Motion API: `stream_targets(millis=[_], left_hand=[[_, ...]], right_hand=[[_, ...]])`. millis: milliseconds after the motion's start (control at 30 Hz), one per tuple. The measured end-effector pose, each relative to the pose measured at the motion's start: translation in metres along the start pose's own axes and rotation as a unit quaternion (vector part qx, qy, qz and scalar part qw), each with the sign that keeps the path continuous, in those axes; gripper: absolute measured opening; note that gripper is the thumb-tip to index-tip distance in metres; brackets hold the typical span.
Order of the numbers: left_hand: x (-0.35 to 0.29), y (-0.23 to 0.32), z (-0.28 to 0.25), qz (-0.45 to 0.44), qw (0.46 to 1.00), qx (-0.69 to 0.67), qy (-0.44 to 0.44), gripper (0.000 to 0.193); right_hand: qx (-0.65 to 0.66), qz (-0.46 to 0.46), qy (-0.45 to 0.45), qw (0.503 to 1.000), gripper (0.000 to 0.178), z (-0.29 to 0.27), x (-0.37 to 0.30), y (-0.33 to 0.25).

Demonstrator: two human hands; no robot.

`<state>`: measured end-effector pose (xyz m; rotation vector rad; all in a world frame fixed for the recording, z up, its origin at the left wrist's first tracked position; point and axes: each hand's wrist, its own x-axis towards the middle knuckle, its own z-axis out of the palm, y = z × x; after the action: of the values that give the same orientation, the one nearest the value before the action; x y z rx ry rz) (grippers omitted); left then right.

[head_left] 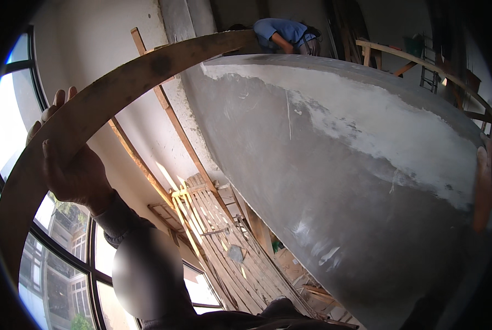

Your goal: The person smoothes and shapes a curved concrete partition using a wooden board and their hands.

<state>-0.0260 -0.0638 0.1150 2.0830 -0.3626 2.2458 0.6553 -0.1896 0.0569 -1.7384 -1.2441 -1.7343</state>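
Left of the grey plastered surface (pixel 290 159), the long wooden board (pixel 158 63) reaches up to that surface's upper edge near a co-worker in a blue shirt (pixel 279 33); the left hand (pixel 81 173) has its grip closed round the board, thumb on the near face and fingers past the outer edge. The right hand (pixel 483 165) is at the surface's right border, and I cannot tell whether its grip holds anything. The board looks stiff, fairly heavy and awkwardly long, probably not slippery, and best held by both edges, with support well apart along its length.
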Motion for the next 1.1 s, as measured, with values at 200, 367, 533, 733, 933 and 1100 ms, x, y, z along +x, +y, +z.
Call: stream_targets(millis=[200,367,533,733,933,1100], left_hand=[[0.008,-0.009,0.029,0.098,0.974,0.193,0.063,0.046],[0.01,-0.011,0.066,0.138,0.977,0.101,0.129,0.047],[0.012,-0.01,0.114,0.163,0.977,0.01,0.135,0.042],[0.014,-0.001,0.182,0.174,0.973,-0.078,0.131,0.036],[0.008,0.006,0.235,0.179,0.963,-0.147,0.135,0.031],[0.005,0.012,0.261,0.168,0.959,-0.169,0.155,0.026]], right_hand=[[0.086,0.079,-0.02,0.993,0.027,0.019,-0.016,0.006],[0.058,0.048,0.014,0.997,0.027,0.012,-0.012,0.004],[0.077,0.014,0.067,0.995,0.028,0.003,-0.005,-0.007],[0.09,0.034,0.066,0.993,0.026,-0.006,-0.001,-0.018],[0.072,0.023,0.102,0.992,0.027,-0.01,0.003,-0.026],[0.092,0.036,0.095,0.99,0.022,-0.014,0.004,-0.028]])
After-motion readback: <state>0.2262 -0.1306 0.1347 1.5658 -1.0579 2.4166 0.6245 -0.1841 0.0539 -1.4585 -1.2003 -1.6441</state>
